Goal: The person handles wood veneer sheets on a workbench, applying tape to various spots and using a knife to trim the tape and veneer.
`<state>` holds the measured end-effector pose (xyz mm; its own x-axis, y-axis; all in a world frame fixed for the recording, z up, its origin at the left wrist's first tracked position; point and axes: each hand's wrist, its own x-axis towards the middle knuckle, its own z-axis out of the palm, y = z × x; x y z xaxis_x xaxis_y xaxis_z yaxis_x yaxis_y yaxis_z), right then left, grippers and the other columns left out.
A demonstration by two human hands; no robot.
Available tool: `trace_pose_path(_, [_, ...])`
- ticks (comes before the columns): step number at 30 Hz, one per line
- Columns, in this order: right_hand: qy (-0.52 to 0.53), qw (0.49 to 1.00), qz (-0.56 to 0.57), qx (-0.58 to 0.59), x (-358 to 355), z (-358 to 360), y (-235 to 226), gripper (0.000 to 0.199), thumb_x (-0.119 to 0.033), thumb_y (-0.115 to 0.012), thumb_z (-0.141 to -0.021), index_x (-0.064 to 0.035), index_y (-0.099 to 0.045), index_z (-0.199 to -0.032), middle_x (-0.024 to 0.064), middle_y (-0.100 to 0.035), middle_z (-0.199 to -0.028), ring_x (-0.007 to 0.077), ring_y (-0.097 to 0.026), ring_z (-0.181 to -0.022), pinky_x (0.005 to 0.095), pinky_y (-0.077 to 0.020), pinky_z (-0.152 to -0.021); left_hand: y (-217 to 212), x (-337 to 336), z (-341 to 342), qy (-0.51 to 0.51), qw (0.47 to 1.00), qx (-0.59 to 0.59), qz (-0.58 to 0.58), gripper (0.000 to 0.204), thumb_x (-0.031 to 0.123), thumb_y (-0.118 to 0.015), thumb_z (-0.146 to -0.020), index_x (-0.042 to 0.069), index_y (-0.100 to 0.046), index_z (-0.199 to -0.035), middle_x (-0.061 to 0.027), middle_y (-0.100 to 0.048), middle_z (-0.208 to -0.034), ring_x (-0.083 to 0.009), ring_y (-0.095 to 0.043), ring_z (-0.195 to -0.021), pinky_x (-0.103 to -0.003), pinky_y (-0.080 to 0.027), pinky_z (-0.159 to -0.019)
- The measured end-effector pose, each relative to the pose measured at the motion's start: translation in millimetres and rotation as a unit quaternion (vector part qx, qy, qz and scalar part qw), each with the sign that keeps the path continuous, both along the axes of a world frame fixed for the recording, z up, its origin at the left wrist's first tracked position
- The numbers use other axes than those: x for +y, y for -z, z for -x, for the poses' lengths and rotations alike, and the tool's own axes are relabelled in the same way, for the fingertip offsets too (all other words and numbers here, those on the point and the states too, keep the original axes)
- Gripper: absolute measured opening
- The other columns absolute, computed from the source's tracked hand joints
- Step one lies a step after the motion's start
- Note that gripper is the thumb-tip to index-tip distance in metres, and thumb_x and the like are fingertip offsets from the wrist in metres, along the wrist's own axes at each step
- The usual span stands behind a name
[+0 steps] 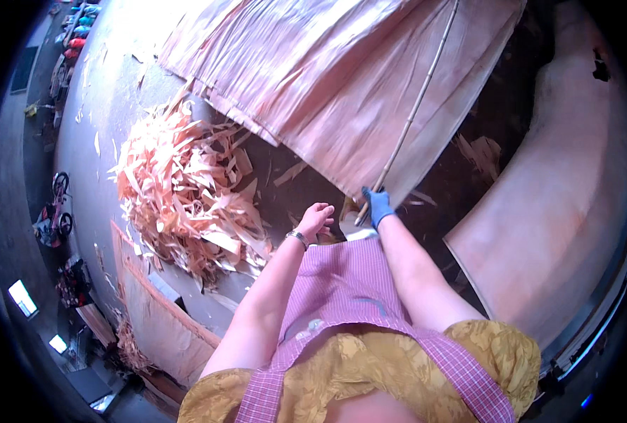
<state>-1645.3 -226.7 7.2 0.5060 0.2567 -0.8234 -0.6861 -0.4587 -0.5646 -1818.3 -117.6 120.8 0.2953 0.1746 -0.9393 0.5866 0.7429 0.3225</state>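
Pole (416, 106), gripped by the gloved right hand (378, 205), extends forward across veneer sheets (342, 106); the left hand (317, 219) hangs loosely open. I judge work partway: scraps (179, 190) heaped left of the grip, sheets uneven.

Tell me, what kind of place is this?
Probably a wood-veneer workshop: there are broad, thin, pinkish-tan wooden sheets, a heap of pale, ribbon-like wood scraps, and a long, thin, tan stick in the blue-gloved right hand.

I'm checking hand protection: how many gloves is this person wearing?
1: a blue glove on the right hand, which holds a long thin stick. The left hand is bare.
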Motion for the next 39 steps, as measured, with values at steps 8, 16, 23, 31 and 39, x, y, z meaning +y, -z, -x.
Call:
trace_pose_path(8, [0.081, 0.986, 0.140, -0.039, 31.3, 16.7, -36.1, 0.031, -0.009, -0.081, -0.075, -0.0062, -0.057, -0.095, 0.0034, -0.060, -0.072, 0.0137, -0.052, -0.049, 0.0306, -0.0413, -0.040, 89.4, 119.6, -59.3, -0.187, 0.963, 0.190, -0.040, 0.056, 0.035, -0.066, -0.090, 0.001, -0.045, -0.130, -0.0191, -0.049, -0.134, -0.0318, -0.052, -0.121, -0.052, -0.049, -0.087])
trace_pose_path(16, [0.032, 0.979, 0.112, -0.165, -30.0, -12.0, -139.9, 0.046, -0.009, -0.082, -0.074, -0.0051, -0.060, -0.114, 0.0006, -0.062, -0.096, 0.0124, -0.056, -0.082, 0.0270, -0.0486, -0.072, 50.3, 102.9, -47.2, -0.168, 0.974, -0.008, 0.155, 0.022, 0.027, -0.067, -0.090, 0.008, -0.059, -0.082, -0.0003, -0.053, -0.063, -0.0094, -0.041, -0.043, -0.025, -0.034, -0.037])
trace_pose_path(23, [0.005, 0.946, 0.200, -0.255, -75.9, -13.7, -154.1, 0.049, -0.013, -0.085, -0.070, -0.0003, -0.060, -0.110, 0.0028, -0.064, -0.088, 0.0113, -0.057, -0.071, 0.0273, -0.0494, -0.062, 31.9, 81.3, -73.6, -0.192, 0.973, -0.030, 0.128, 0.024, 0.034, -0.070, -0.088, 0.016, -0.058, -0.079, 0.0034, -0.051, -0.060, -0.0104, -0.043, -0.046, -0.028, -0.032, -0.042])
trace_pose_path(31, [0.061, 0.938, 0.174, -0.294, -67.2, 52.9, -115.5, 0.049, -0.016, -0.084, -0.070, 0.0024, -0.058, -0.107, 0.0102, -0.065, -0.097, 0.0196, -0.061, -0.083, 0.0336, -0.0510, -0.075, 36.3, 126.6, -6.4, -0.258, 0.952, -0.033, 0.164, 0.021, 0.034, -0.060, -0.095, 0.013, -0.057, -0.097, -0.0006, -0.057, -0.072, -0.0132, -0.047, -0.049, -0.028, -0.038, -0.046])
trace_pose_path(39, [0.036, 0.913, 0.257, -0.315, -62.7, 45.2, -95.8, 0.049, -0.016, -0.080, -0.073, 0.0005, -0.057, -0.113, 0.0155, -0.067, -0.101, 0.0271, -0.065, -0.088, 0.0372, -0.0519, -0.080, 65.7, 187.9, -6.0, -0.351, 0.935, -0.026, -0.033, 0.019, 0.027, -0.068, -0.090, 0.012, -0.058, -0.098, 0.0012, -0.061, -0.079, -0.0129, -0.056, -0.064, -0.031, -0.044, -0.053])
